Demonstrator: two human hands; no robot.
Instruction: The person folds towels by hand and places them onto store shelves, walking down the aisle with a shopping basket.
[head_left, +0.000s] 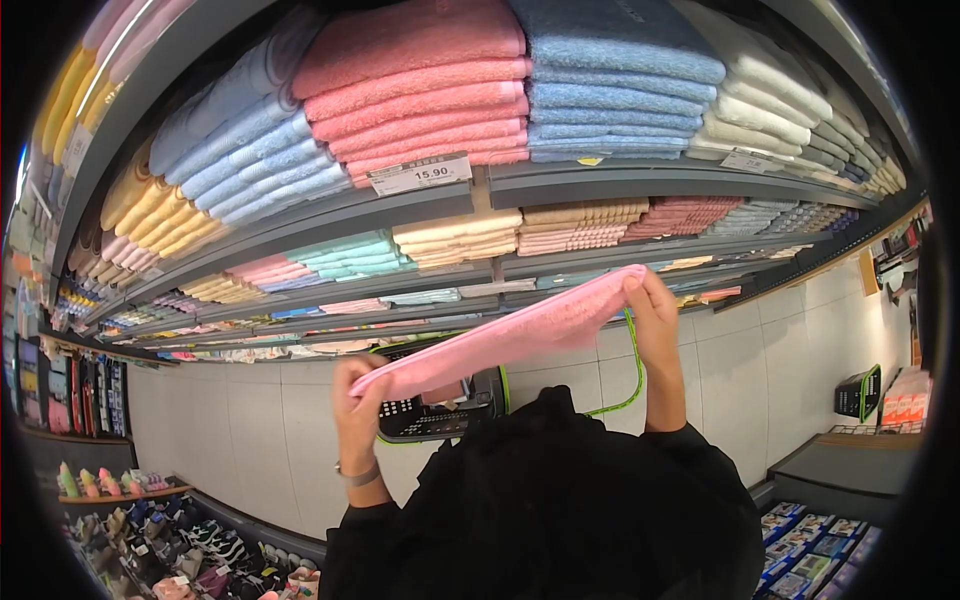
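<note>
1. You hold a pink, soft fabric towel (500,335) stretched between your two bare hands, in front of your body and below the upper shelf of folded towels. It slants, its right end higher in the view than its left, with its lower edge hanging loose.
2. Your left hand (360,392) has its fingers closed on the towel's left end, the thumb and fingers pinching the corner. A band (358,474) circles that wrist.
3. Your right hand (652,300) pinches the other end between thumb and curled fingers, with no open gap around the fabric.
4. Beneath the towel, partly hidden by it, stands a black plastic basket (440,425) with bright green edging; some items lie in it, too covered to identify.
5. Ahead of you, a dark grey metal shelf (330,222) carries thick folded stacks: a coral-pink stack (415,85) directly beside a blue stack (620,85), with a cream-white stack (765,105) to the right. A white price label (420,174) reading 15.90 sits on the shelf edge below the coral-pink stack.
6. Pale floor tiles (735,370) show beyond your black sleeves, and assorted shoes (200,545) are at the lower left.
</note>
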